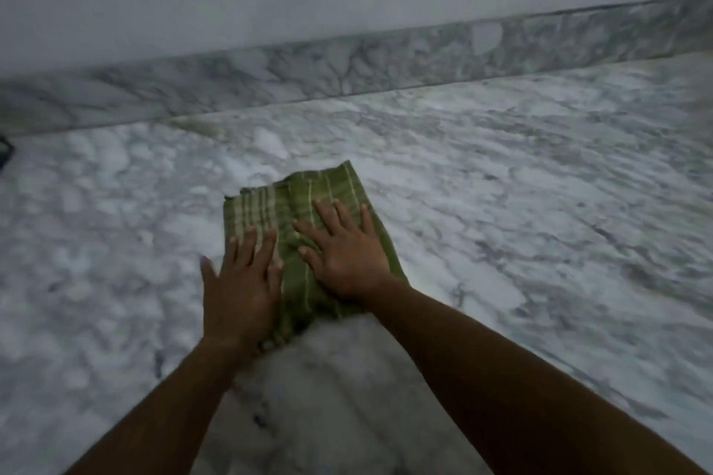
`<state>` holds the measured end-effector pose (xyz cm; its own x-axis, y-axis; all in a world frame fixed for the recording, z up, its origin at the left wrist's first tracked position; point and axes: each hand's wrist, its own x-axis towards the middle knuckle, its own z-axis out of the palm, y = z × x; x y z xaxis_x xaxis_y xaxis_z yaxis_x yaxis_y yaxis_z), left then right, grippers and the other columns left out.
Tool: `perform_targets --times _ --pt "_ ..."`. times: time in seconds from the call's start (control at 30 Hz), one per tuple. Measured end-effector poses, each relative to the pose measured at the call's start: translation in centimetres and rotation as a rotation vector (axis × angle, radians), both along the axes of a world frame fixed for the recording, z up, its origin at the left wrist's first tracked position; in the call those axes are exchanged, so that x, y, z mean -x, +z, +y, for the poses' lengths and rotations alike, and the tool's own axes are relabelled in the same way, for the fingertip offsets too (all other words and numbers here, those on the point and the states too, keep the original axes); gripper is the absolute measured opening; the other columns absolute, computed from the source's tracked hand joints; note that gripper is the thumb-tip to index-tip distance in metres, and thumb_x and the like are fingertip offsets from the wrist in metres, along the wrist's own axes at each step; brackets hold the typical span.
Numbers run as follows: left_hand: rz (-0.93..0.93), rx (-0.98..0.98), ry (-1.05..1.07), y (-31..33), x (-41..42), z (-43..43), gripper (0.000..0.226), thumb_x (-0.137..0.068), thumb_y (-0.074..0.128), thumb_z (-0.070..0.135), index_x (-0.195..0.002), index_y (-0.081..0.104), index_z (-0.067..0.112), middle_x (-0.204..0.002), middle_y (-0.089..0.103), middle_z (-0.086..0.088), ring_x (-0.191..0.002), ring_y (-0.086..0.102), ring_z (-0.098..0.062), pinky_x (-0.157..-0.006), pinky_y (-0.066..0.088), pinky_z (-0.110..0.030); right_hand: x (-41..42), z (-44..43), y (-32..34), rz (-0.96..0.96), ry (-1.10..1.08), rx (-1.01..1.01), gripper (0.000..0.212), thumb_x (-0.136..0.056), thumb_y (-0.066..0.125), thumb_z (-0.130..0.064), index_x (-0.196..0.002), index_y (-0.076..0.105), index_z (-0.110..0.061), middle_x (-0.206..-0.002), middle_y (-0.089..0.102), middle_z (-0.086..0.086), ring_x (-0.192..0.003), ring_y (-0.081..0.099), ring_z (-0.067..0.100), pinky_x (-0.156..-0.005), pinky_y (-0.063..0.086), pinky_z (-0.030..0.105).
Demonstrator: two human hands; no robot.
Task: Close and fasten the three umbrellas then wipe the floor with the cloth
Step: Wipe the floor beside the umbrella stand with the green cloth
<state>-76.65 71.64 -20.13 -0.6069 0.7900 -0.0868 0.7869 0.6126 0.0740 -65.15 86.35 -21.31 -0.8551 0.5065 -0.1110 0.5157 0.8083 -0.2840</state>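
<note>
My left grip (241, 281) and right grip (345, 254) lie spread flat on the cloth (270, 204) beneath them, which looks soft, light and likely to bunch.

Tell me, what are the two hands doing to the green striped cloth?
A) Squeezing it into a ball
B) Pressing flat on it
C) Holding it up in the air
B: the left hand and the right hand lie with straight fingers on the folded green striped cloth, flat on the grey-white marble floor.
</note>
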Motion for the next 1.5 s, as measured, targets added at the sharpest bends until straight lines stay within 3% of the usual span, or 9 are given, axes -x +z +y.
perform_targets --times 0.13,0.3,0.5,0.73,0.83,0.97,1.17,1.33,1.5 --pt "-0.280 0.052 0.127 3.9 -6.2 -9.5 0.052 -0.096 0.028 0.033 -0.125 0.068 0.017 -0.124 0.070 -0.013 -0.110 0.067 -0.035 -0.092 0.053 -0.044 -3.9 -9.0 4.1 -0.120 0.185 0.228 0.048 -0.103 0.031 -0.045 -0.151 0.038 -0.038 -0.164 0.027 0.001 -0.151 0.023 0.027 -0.121 0.017 0.051" --pt "-0.518 -0.006 0.243 19.3 -7.4 -10.0 0.031 -0.105 0.038 0.033 -0.118 0.063 0.020 -0.115 0.069 -0.007 -0.108 0.065 -0.031 -0.093 0.053 -0.042 -4.2 -9.9 19.7 -0.253 -0.130 0.664 0.041 -0.103 0.044 -0.046 -0.114 0.069 -0.016 -0.109 0.069 0.007 -0.097 0.064 0.024 -0.080 0.047 0.032" --pt "-0.720 -0.372 0.344 46.9 -2.9 -11.5 0.030 -0.095 0.053 0.047 -0.119 0.067 0.036 -0.118 0.070 0.003 -0.108 0.065 -0.021 -0.094 0.053 -0.037 -2.6 -8.0 50.4 -0.025 -0.195 0.898 0.035 -0.083 0.076 -0.050 -0.099 0.073 -0.019 -0.097 0.075 0.003 -0.087 0.073 0.019 -0.085 0.060 0.039" --pt "-0.712 -0.459 0.361 82.6 1.5 -20.1 0.020 -0.099 0.062 0.022 -0.111 0.078 0.017 -0.099 0.075 0.007 -0.099 0.070 -0.012 -0.100 0.052 -0.029 -0.3 -14.4 88.5 -0.234 0.543 0.459 0.120 -0.058 0.096 -0.035 -0.143 0.014 -0.050 -0.120 0.046 0.003 -0.103 0.061 0.023 -0.090 0.054 0.037" --pt "-0.534 -0.395 0.381 95.7 0.0 -27.6 0.021 -0.100 0.060 0.025 -0.102 0.080 0.018 -0.091 0.078 0.006 -0.090 0.071 -0.012 -0.095 0.055 -0.034 -0.1 -20.6 99.7 -0.202 0.809 -0.037 0.098 -0.064 0.086 -0.033 -0.138 0.023 -0.047 -0.121 0.035 0.001 -0.096 0.057 0.028 -0.082 0.052 0.042" --pt "-0.322 -0.342 0.499 110.2 -6.1 -39.6 0.027 -0.102 0.055 0.036 -0.106 0.079 0.024 -0.099 0.076 0.010 -0.092 0.067 -0.008 -0.084 0.054 -0.028 -0.5 -29.3 112.7 0.117 0.843 0.162 0.032 -0.078 0.068 -0.025 -0.109 0.068 -0.030 -0.108 0.066 0.003 -0.097 0.065 0.025 -0.080 0.053 0.035" --pt "-0.321 -0.906 0.763 122.3 -15.2 -55.8 0.075 -0.064 0.057 0.087 -0.111 0.075 0.032 -0.121 0.070 0.003 -0.106 0.069 -0.022 -0.091 0.051 -0.035 -0.4 -46.9 127.2 0.230 0.905 0.506 0.022 -0.091 0.057 -0.008 -0.098 0.077 -0.010 -0.096 0.077 0.015 -0.077 0.070 0.019 -0.075 0.059 0.035" --pt "-0.091 -0.796 0.765 126.0 -19.5 -67.4 0.092 -0.068 0.090 0.042 -0.146 0.041 0.032 -0.120 0.062 0.003 -0.105 0.062 -0.010 -0.080 0.051 -0.020 -0.2 -63.6 131.9 0.221 0.968 0.467 0.019 -0.094 0.050 -0.013 -0.092 0.069 -0.011 -0.098 0.072 0.007 -0.090 0.070 0.024 -0.080 0.058 0.036" --pt "0.088 -0.745 0.919 127.7 -19.5 -81.1 0.053 -0.080 0.065 0.012 -0.127 0.058 0.034 -0.111 0.068 -0.005 -0.098 0.068 -0.028 -0.082 0.059 -0.047 1.7 -77.4 134.4 0.151 1.129 0.405 0.021 -0.086 0.065 -0.032 -0.105 0.069 -0.023 -0.111 0.069 0.004 -0.100 0.068 0.022 -0.091 0.057 0.042"
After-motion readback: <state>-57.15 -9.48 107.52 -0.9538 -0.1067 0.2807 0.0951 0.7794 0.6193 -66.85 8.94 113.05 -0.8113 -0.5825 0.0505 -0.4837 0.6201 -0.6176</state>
